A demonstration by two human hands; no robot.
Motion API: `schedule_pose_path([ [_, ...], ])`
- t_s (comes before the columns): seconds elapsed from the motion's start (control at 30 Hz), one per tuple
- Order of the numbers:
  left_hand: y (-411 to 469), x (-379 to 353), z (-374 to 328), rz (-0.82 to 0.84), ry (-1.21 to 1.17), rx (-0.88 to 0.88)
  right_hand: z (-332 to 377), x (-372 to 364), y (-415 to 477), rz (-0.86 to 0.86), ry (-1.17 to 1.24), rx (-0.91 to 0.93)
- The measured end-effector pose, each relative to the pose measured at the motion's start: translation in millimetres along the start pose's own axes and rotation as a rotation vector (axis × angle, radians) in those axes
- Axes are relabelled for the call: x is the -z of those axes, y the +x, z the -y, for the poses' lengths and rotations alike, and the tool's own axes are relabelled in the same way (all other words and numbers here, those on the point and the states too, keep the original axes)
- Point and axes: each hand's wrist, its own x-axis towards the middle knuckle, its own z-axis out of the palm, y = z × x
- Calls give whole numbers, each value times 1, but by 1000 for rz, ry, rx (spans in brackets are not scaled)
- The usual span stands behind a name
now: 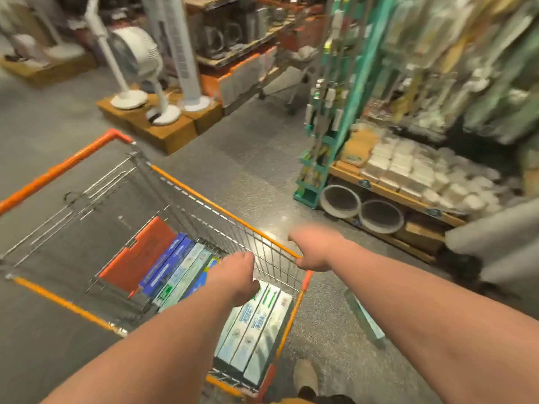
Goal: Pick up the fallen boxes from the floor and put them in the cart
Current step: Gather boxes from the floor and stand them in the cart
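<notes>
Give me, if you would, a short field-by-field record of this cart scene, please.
cart: wire, orange rim, standing on the grey floor
in cart: blue and pale green boxes lying side by side
on floor: one pale box, right of the cart
left hand: over the boxes in the cart; grip unclear
right hand: at the cart's right rim; blur hides the grip
background: white fans

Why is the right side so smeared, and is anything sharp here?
Head view: motion blur smears the hanging goods at right and the fans at top; the boxes in the cart read fairly legible; the wide lens bows the edges; glare spots the floor.
</notes>
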Motion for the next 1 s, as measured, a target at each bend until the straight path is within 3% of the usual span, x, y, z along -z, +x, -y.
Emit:
schedule_pose_path([
  [0.27,-38,-16,-14,33,254,-545,51,-51,-154,44,165,-483],
  [0.5,-116,-18,-106,-12,360,-967,96,-72,-300,-36,241,-814],
  [0.77,-220,-48,-194,-3,539,-1291,162,-127,-450,-127,378,-1176],
  [1.0,-334,-102,-237,16,707,-1539,266,-201,-565,-105,623,-1446],
])
